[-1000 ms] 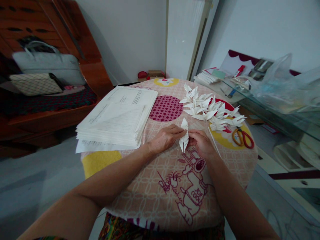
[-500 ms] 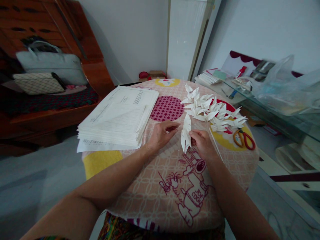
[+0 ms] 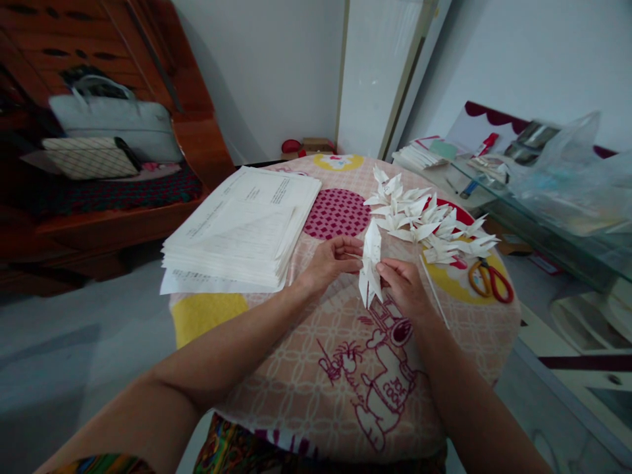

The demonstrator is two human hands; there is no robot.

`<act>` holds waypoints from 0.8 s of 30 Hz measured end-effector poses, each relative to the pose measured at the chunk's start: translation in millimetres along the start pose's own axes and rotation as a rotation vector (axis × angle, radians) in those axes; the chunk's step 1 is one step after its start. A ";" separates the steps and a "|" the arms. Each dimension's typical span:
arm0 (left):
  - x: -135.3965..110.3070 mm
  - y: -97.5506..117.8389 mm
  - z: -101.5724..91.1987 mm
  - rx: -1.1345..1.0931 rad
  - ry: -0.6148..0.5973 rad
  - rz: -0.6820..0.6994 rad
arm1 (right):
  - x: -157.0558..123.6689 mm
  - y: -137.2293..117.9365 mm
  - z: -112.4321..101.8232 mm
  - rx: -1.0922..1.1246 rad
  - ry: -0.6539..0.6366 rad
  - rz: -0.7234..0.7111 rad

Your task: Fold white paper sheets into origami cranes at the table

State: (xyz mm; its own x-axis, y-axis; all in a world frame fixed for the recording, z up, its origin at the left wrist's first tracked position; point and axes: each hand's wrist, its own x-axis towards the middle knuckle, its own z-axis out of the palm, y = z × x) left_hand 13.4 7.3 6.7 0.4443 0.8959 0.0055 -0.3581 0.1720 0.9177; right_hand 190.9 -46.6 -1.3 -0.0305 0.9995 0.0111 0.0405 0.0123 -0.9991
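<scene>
A white folded-paper figure (image 3: 371,260), long and pointed with a split lower end, is held upright over the table. My right hand (image 3: 402,283) pinches its right edge between thumb and fingers. From the other side my left hand (image 3: 336,263) has its thumb and fingertips against the paper's left edge, closed on it. Beyond the hands lies a cluster of white origami cranes (image 3: 415,234) with pointed wings. A thin white stick (image 3: 434,289) rests on the cloth beside my right wrist.
A thick stack of printed paper (image 3: 232,237) lies at the table's left. Scissors (image 3: 490,280) with orange and red handles lie near the right edge. The patterned tablecloth (image 3: 281,368) covers the round table. A glass shelf (image 3: 538,230) with a plastic bag stands to the right.
My left hand has moved right and closed on the paper figure's left edge; before, it was apart from it. My right hand still pinches it. The whole view has shifted slightly.
</scene>
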 end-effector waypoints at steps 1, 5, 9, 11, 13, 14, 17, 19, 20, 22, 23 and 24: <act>-0.7 0.2 0.9 0.001 -0.006 0.003 | -0.2 -0.2 0.6 -0.007 0.001 -0.008; -5.0 1.9 6.2 0.018 0.044 0.049 | -0.2 1.2 3.9 -0.042 0.003 -0.032; -7.9 2.8 9.5 0.022 0.116 0.084 | -0.9 2.6 7.1 -0.105 0.014 -0.088; -8.0 1.9 9.6 -0.001 0.137 0.071 | -2.1 1.4 8.6 -0.142 0.027 -0.116; -7.3 0.6 9.2 -0.031 0.154 0.045 | -3.4 -0.8 10.0 -0.177 0.045 -0.135; -6.9 0.0 8.9 -0.042 0.164 0.026 | -4.0 -1.9 10.6 -0.193 0.052 -0.140; -5.5 -0.5 7.7 -0.057 0.189 -0.053 | -4.7 -3.3 11.3 -0.219 0.061 -0.141; -4.9 0.4 7.0 -0.070 0.185 -0.099 | -4.4 -2.7 11.0 -0.221 0.076 -0.130; -4.7 1.0 6.8 -0.075 0.175 -0.115 | -4.2 -2.3 10.9 -0.226 0.089 -0.123; -4.7 2.0 6.7 -0.073 0.144 -0.130 | -3.9 -2.1 11.1 -0.251 0.123 -0.117; -4.8 2.2 6.9 -0.064 0.128 -0.125 | -3.9 -2.4 11.5 -0.267 0.138 -0.117; -5.1 2.1 7.2 -0.051 0.116 -0.113 | -4.0 -2.9 12.0 -0.282 0.150 -0.119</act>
State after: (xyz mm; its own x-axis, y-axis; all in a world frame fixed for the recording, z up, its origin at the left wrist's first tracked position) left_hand 16.3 0.1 11.5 0.3875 0.9104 -0.1448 -0.3540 0.2920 0.8885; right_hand 178.9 -51.0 1.1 0.0944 0.9835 0.1541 0.3203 0.1166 -0.9401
